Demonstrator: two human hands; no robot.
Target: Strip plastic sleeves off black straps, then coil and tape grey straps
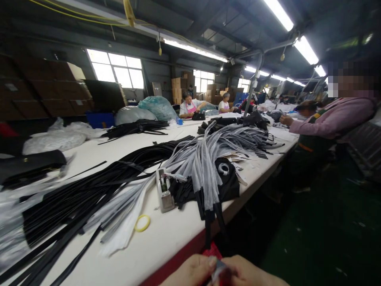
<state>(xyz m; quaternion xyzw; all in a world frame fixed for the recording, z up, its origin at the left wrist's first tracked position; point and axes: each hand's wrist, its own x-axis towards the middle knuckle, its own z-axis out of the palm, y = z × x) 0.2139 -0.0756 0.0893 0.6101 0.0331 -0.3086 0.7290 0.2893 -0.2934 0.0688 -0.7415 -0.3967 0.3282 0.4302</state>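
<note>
At the bottom edge, my left hand (189,272) and my right hand (251,274) meet, with fingers closed on a small greyish strip (220,269). The strip looks thin and partly translucent; its lower part is hidden by my fingers and the frame edge. Just beyond my hands, black straps in translucent sleeves (205,174) hang over the table edge. A tape dispenser (164,190) stands beside them on the white table (169,234). Nearby lies a yellow ring (142,223), and a white tape roll (224,169) rests on black material.
Long black straps (80,194) spread across the table's left half. A red basket (213,251) shows below the edge. A co-worker in pink sleeves (336,119) stands at the right; others sit farther back. Plastic bags (157,107) and a black bag (35,165) lie left.
</note>
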